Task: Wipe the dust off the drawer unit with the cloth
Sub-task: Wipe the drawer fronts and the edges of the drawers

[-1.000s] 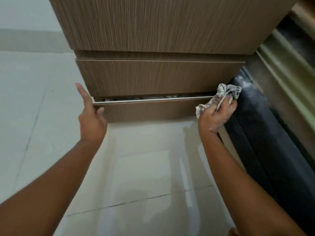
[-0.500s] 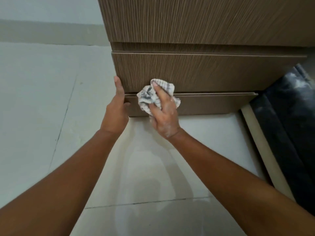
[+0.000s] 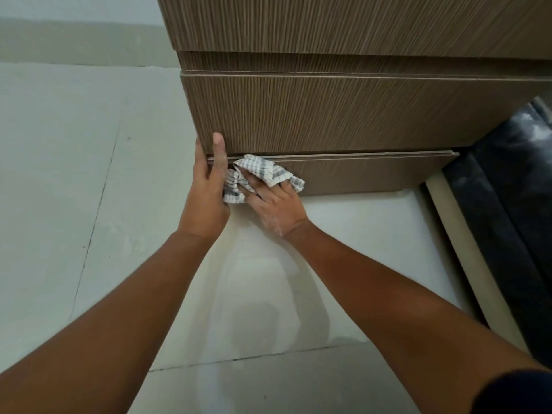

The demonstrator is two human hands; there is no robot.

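Item: right hand (image 3: 276, 204) fingers (image 3: 270, 194). We find them spread flat and pressing the cloth (image 3: 260, 174) against the front of the bottom drawer (image 3: 358, 174), near its left end; the fingertips are hidden under the folds.

Item: cloth. Checked, white with grey lines, bunched and crumpled. We judge it light, soft and limp, so it takes whatever shape the palm gives it and will slide readily over the laminate. Best held as here, under flat fingers with a fold tucked beneath, so that no loose corner trails.

Item: left hand (image 3: 206, 189) fingers. Pressed together, index extended upward along the left corner of the drawer above (image 3: 343, 115), thumb side touching the cloth's left edge. We read this as a steadying hold on the drawer unit (image 3: 328, 25); we cannot tell how hard it presses.

Item: drawer unit. Rigid, ribbed wood-grain fronts; the bottom drawer's top edge shows as a pale strip, likely where dust gathers.

Item: arms. Both forearms reach forward and downward, bare, converging at the lower left corner above the pale floor (image 3: 74, 174). A dark upholstered piece (image 3: 507, 189) stands just right of the unit.
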